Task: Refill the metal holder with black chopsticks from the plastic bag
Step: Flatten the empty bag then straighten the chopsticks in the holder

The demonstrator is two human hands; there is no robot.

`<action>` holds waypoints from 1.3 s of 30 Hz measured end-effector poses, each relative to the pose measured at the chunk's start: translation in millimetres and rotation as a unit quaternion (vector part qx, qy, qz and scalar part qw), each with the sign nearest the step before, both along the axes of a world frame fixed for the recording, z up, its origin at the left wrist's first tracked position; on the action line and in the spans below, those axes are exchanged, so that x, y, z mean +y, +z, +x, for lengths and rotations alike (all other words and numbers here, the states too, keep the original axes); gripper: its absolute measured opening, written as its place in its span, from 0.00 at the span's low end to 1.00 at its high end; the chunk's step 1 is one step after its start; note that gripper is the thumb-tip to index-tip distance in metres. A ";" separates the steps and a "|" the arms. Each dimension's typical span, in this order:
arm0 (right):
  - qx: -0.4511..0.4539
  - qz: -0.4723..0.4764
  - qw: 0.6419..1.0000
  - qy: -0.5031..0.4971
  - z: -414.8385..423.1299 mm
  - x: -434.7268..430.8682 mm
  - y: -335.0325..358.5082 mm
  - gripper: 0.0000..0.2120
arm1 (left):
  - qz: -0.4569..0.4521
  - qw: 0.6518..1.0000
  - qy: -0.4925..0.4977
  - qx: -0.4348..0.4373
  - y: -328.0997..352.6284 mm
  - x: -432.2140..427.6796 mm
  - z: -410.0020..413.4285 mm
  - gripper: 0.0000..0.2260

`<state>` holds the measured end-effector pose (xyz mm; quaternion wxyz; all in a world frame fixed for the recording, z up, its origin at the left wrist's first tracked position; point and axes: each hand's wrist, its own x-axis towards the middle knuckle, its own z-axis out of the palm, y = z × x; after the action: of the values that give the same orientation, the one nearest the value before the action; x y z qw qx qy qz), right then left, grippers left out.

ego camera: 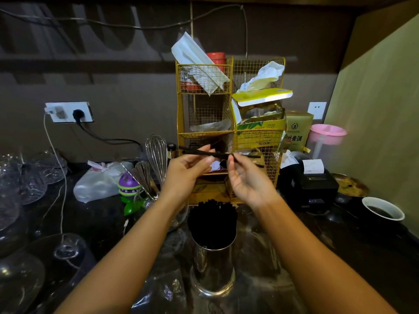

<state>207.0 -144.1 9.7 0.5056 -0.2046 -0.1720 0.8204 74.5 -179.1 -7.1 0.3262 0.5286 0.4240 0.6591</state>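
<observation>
A shiny metal holder point(213, 266) stands on the dark counter in the lower middle, packed with upright black chopsticks point(212, 220). Above it, both hands hold a few more black chopsticks point(199, 152) level, lying left to right. My left hand point(188, 171) pinches them near their middle. My right hand point(247, 180) grips them further right, and their tips stick out past it. Crinkled clear plastic point(167, 288) lies on the counter around the holder's base; whether it is the bag I cannot tell.
A yellow wire rack point(229, 132) with boxes and papers stands just behind the hands. A whisk and utensils point(156, 155) stand to the left beside a white plastic bag point(97, 182). Glassware point(27, 177) crowds the far left. A black receipt printer point(310, 182) and a filled paper cup point(383, 209) sit right.
</observation>
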 end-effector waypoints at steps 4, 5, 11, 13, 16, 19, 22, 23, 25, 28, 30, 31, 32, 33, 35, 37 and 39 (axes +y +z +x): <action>0.047 -0.035 0.998 0.020 -10.7 -4.7 -7.1 0.05 | 0.040 0.998 0.029 -0.024 8.7 2.6 9.1 0.08; 0.056 -0.037 0.997 0.028 -12.4 -5.7 -8.6 0.05 | 0.048 0.998 0.031 -0.024 11.1 1.7 10.2 0.07; -0.108 0.005 0.988 0.111 -1.5 -5.5 -18.2 0.11 | 0.073 0.996 0.053 0.000 42.4 -4.8 1.3 0.07; -0.247 0.052 0.960 0.122 9.0 -4.3 -20.1 0.13 | 0.070 0.995 0.066 0.040 54.8 -8.2 -8.1 0.08; -0.421 0.171 0.886 0.095 22.9 -4.5 -19.1 0.14 | 0.047 0.994 0.049 0.087 64.2 -11.3 -20.8 0.07; -0.473 0.292 0.831 0.013 28.6 -8.2 -9.5 0.09 | 0.009 0.992 0.007 0.124 60.5 -10.9 -23.4 0.07; -0.454 0.402 0.795 -0.027 25.4 -13.5 2.8 0.09 | -0.030 0.984 -0.036 0.174 45.8 -9.7 -14.9 0.07; -0.445 0.439 0.780 -0.031 22.9 -15.4 5.5 0.14 | -0.037 0.981 -0.050 0.184 40.1 -9.5 -11.1 0.07; -0.435 0.500 0.748 -0.039 17.1 -18.1 6.8 0.21 | -0.046 0.976 -0.080 0.197 29.8 -9.9 -3.8 0.07; -0.468 0.542 0.695 -0.063 9.9 -16.3 -0.2 0.25 | -0.039 0.970 -0.103 0.217 18.6 -12.1 3.9 0.09; -0.501 0.560 0.653 -0.094 7.9 -13.8 -8.2 0.25 | -0.037 0.966 -0.098 0.235 11.9 -13.7 6.8 0.12; -0.517 0.571 0.629 -0.108 7.5 -13.0 -12.7 0.24 | -0.043 0.964 -0.090 0.245 8.4 -14.8 8.1 0.11; -0.532 0.582 0.603 -0.121 7.1 -12.6 -17.2 0.23 | -0.054 0.962 -0.077 0.256 4.2 -15.6 8.9 0.11; -0.543 0.591 0.581 -0.133 7.0 -12.2 -22.3 0.21 | -0.070 0.958 -0.063 0.270 -0.7 -15.8 9.6 0.11; -0.552 0.590 0.570 -0.147 7.3 -12.5 -33.0 0.18 | -0.088 0.947 -0.044 0.307 -10.7 -16.5 10.9 0.08; -0.560 0.571 0.584 -0.137 8.4 -14.7 -43.1 0.16 | -0.093 0.933 -0.033 0.347 -19.9 -17.1 10.9 0.02; -0.572 0.565 0.582 -0.126 10.1 -17.5 -53.5 0.14 | -0.096 0.920 -0.023 0.379 -30.0 -17.2 10.8 0.06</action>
<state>217.1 -161.5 -43.8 0.4149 -0.3241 -0.8265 0.1995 85.4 -196.3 -37.1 0.2057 0.7146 0.5646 0.3581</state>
